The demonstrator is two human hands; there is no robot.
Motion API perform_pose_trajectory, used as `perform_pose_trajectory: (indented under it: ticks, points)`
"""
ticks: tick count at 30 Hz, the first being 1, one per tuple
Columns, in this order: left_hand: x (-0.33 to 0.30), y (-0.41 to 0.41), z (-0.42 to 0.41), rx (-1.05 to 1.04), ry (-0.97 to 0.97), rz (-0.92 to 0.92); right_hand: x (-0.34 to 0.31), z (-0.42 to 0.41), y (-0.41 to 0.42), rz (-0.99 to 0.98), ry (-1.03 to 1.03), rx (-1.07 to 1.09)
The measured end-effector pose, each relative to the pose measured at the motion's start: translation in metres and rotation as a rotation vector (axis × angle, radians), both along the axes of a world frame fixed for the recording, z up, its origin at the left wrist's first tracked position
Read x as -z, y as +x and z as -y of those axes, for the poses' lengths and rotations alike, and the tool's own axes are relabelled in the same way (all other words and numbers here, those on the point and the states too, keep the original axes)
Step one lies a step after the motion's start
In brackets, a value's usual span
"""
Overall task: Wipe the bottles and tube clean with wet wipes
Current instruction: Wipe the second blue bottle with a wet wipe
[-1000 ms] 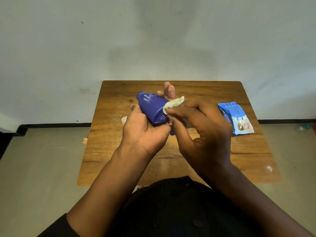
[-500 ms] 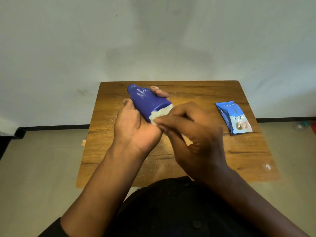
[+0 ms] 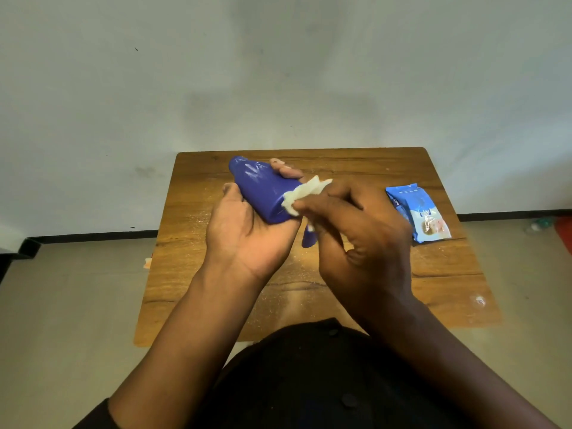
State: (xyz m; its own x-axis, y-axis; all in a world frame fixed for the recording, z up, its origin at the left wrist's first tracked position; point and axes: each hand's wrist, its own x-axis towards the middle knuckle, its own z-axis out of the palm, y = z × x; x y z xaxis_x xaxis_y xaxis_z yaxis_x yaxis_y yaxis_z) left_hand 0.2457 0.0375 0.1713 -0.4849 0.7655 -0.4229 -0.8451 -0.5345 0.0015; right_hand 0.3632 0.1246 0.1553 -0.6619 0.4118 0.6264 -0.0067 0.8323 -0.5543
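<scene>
Left hand (image 3: 247,233) is gripping the blue tube (image 3: 263,188); right hand (image 3: 362,236) is pinching a wet wipe (image 3: 305,193) against it, above the bench (image 3: 433,274).

A single head-worn wide-angle camera looks forward and down from above the person's chest. It faces a pale wall, with the small wooden table (image 3: 365,162) filling the middle, its far edge against the wall and its near edge partly hidden by dark clothing. Both forearms enter from the bottom corners, close to the lens. No second view shares the scene.
</scene>
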Motion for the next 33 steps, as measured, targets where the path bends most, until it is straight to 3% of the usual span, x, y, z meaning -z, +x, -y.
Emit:
perform_pose_trajectory:
  ticks: [2, 8, 12, 15, 21, 24, 28, 33]
  points:
    - [-0.002, 0.0, 0.0, -0.001, -0.01, -0.011, -0.001, -0.001, 0.0, -0.008, 0.006, 0.048]
    - [0.005, -0.002, 0.0, 0.008, 0.035, -0.019, 0.002, 0.004, 0.001, 0.074, 0.106, -0.143]
    - [0.004, 0.0, 0.002, -0.017, -0.03, -0.201, 0.001, -0.007, 0.003, -0.036, -0.058, 0.043]
    - [0.005, 0.007, 0.001, -0.015, -0.112, -0.358, -0.004, -0.015, 0.002, -0.095, -0.119, 0.028]
    - [0.001, 0.015, -0.003, -0.003, -0.296, -0.638, -0.003, 0.002, 0.0, 0.072, 0.045, -0.216]
    - [0.005, 0.023, -0.006, 0.022, -0.353, -0.737, -0.006, -0.001, -0.006, 0.067, 0.097, -0.157]
    - [0.01, 0.031, -0.009, 0.038, -0.445, -0.86, -0.016, -0.011, -0.019, -0.013, 0.013, 0.0]
    - [0.01, 0.026, -0.005, -0.01, -0.475, -0.898, -0.016, -0.01, -0.017, 0.005, 0.042, -0.067]
